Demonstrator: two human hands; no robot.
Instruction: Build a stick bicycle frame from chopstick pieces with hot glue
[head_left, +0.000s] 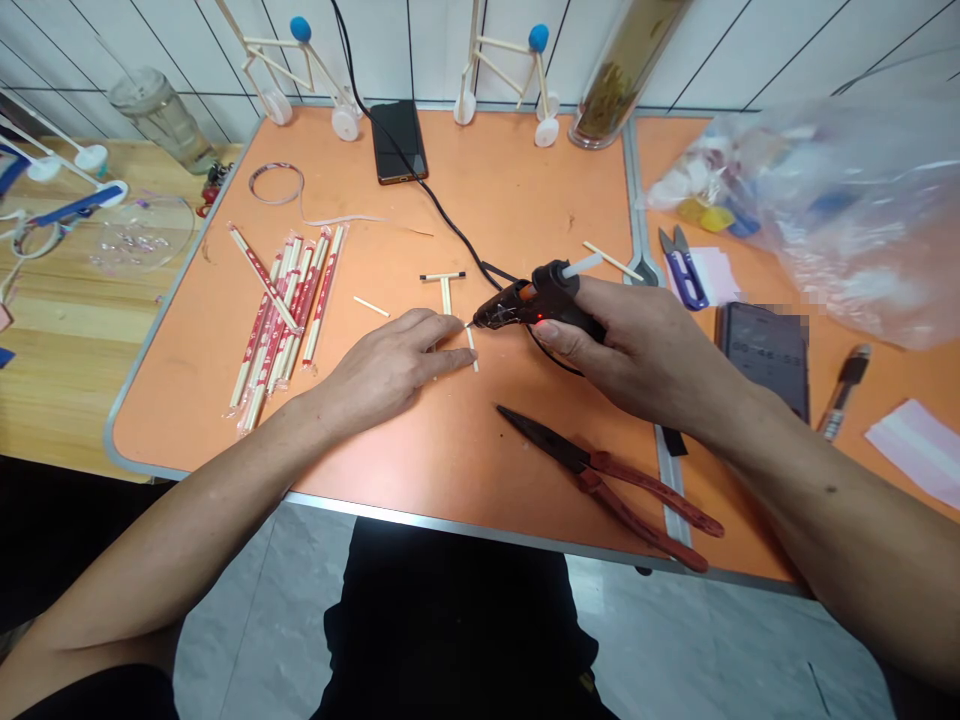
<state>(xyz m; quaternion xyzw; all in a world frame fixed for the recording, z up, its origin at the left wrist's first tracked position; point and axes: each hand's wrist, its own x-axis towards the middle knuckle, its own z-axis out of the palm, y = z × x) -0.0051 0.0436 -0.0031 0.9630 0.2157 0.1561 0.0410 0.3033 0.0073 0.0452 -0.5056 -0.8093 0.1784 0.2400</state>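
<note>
My right hand (637, 335) is wrapped round a black hot glue gun (551, 290), which has a lit red light and a white glue stick out of its back. Its nozzle points left and meets the upper end of a short wooden stick (475, 364). My left hand (401, 360) lies low over the table, thumb and forefinger stretched out and holding that stick against the tabletop. Just beyond the fingertips lies a T-shaped piece of wooden sticks (445, 290) with black-tipped ends, its lower part hidden by my fingers. A loose short stick (371, 306) lies left of it.
Red-wrapped chopsticks (281, 320) lie left. Red-handled long-nose pliers (592, 465) rest near the front edge. Behind are a phone (399, 142), two wheeled stick frames (281, 45) and a tall container (626, 75). Purple snips (686, 275), another phone (765, 355) and a plastic bag (847, 200) lie right.
</note>
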